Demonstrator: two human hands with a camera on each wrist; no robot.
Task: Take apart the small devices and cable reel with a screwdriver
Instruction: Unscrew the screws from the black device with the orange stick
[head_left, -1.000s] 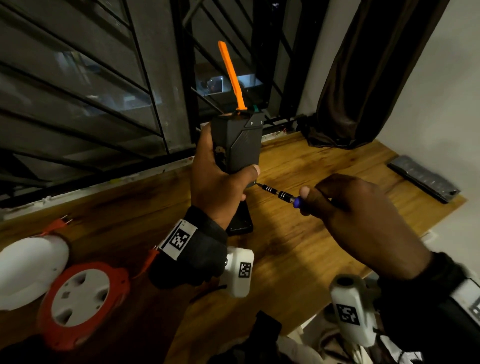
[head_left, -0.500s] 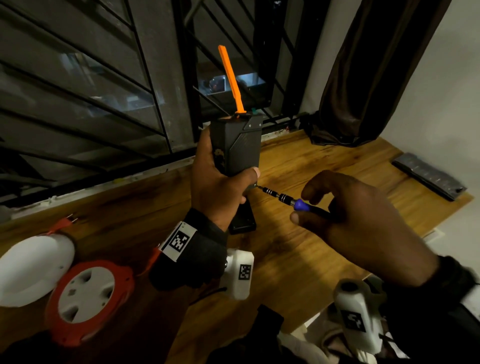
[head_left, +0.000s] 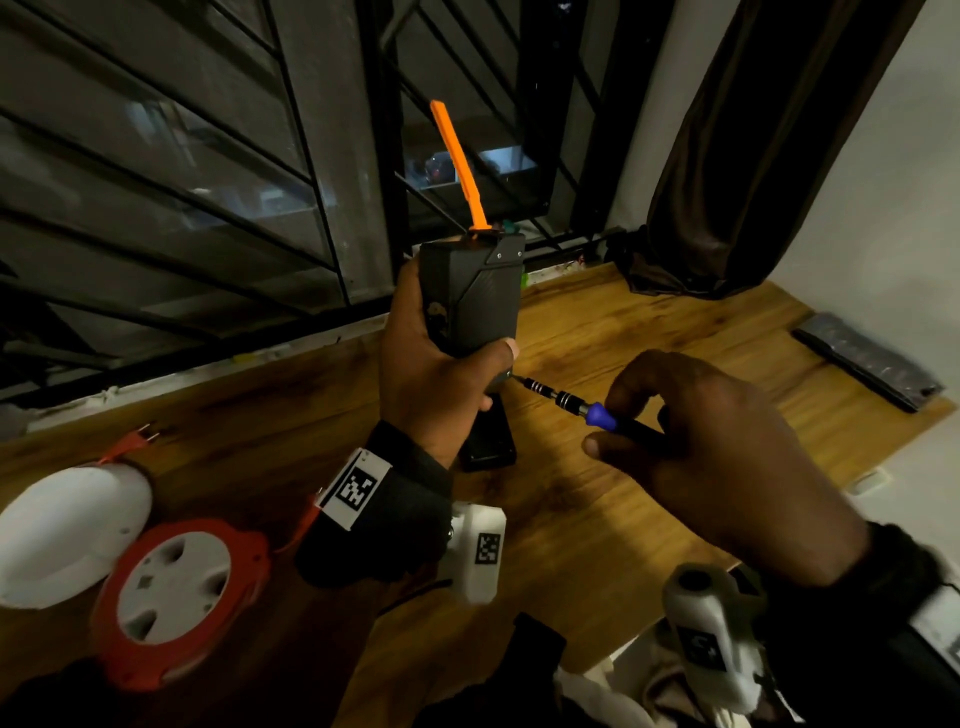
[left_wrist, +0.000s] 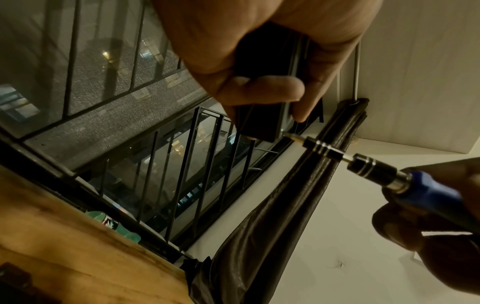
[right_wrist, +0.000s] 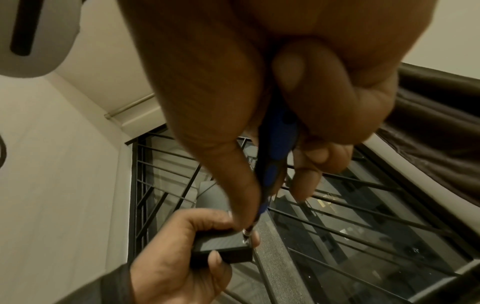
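Undoing a screw at the low corner of the black device (head_left: 470, 296), held upright above the table's middle.
Left hand (head_left: 436, 379) grips device; right hand (head_left: 711, 452) pinches screwdriver (head_left: 582, 408) — keep bit square w/ screw, press in. Cable reel (head_left: 176, 592) waits near table's left edge; nothing blocks.

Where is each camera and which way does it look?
Head: sits on the head, looks down at the wooden table; shows the left hand, black box, right hand and screwdriver.
Left wrist: looks along the left hand up toward the window.
Right wrist: looks along the right hand at the box.
All three share the screwdriver tip at the box's lower corner.
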